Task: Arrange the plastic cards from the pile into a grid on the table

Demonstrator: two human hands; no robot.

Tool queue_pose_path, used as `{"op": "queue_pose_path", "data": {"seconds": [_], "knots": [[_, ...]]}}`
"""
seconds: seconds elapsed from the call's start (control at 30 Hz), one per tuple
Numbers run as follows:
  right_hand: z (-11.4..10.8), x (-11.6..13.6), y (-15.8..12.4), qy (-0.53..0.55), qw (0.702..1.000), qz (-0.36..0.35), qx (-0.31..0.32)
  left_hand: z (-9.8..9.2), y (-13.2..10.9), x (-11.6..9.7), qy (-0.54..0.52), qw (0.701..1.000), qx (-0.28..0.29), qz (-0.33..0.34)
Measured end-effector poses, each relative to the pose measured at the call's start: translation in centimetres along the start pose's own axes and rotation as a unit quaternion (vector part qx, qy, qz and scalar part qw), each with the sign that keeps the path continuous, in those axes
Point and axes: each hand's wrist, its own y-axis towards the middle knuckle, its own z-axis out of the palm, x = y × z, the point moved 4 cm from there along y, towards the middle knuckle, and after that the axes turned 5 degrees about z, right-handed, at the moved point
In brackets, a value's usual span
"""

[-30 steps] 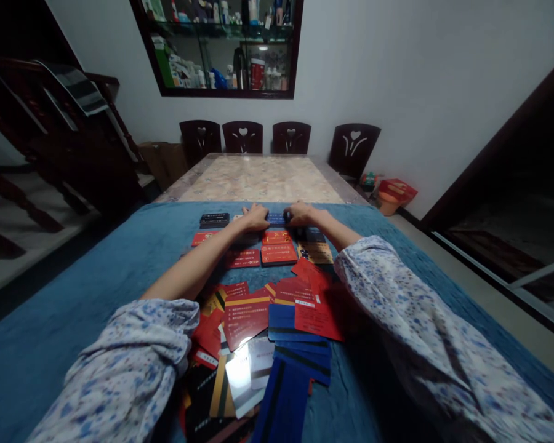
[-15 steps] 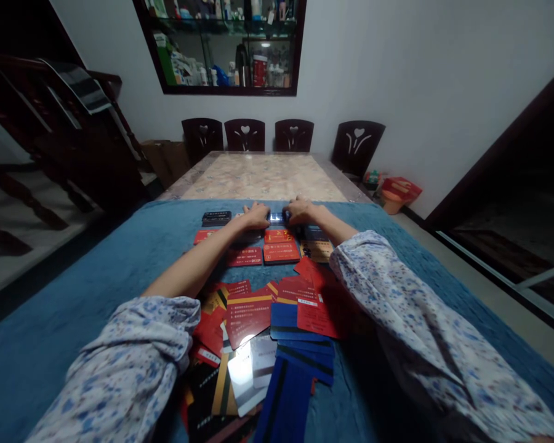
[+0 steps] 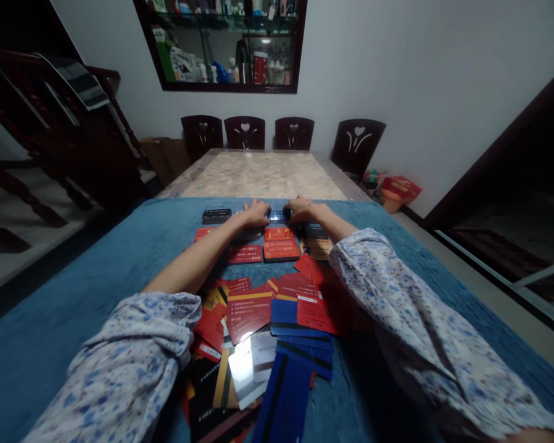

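Both my arms reach far forward over a blue cloth (image 3: 96, 271). My left hand (image 3: 255, 213) and my right hand (image 3: 301, 209) meet at a dark blue card (image 3: 277, 216) in the far row, fingers curled onto its two ends. Neat rows of cards lie just below them: a black card (image 3: 216, 215) at the left, red cards (image 3: 281, 250) in the middle, a tan card (image 3: 317, 247) at the right. Nearer to me lies a loose heap of red, blue, black and silver cards (image 3: 268, 332) between my forearms.
Beyond the cloth the marbled table top (image 3: 263, 175) runs on to several dark chairs (image 3: 244, 132) at the wall. A glass cabinet (image 3: 221, 43) with bottles hangs above. A dark stair rail (image 3: 50, 141) stands left; red things (image 3: 397, 189) lie on the floor at right.
My hands stay on the blue card at the far row; the view has tilted down a little, nothing else has moved.
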Motion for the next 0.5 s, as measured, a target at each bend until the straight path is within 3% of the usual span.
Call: {"op": "queue_pose_path", "data": {"seconds": [0.23,0.5], "knots": [[-0.4,0.2,-0.6,-0.016,0.999,0.038,0.025,-0.1,-0.1,0.3,-0.005,1.0,-0.022,0.002],[-2.2,0.4,-3.4,-0.012,1.0,0.015,-0.024,-0.6,-1.8,-0.3,0.005,0.997,-0.064,0.033]]}}
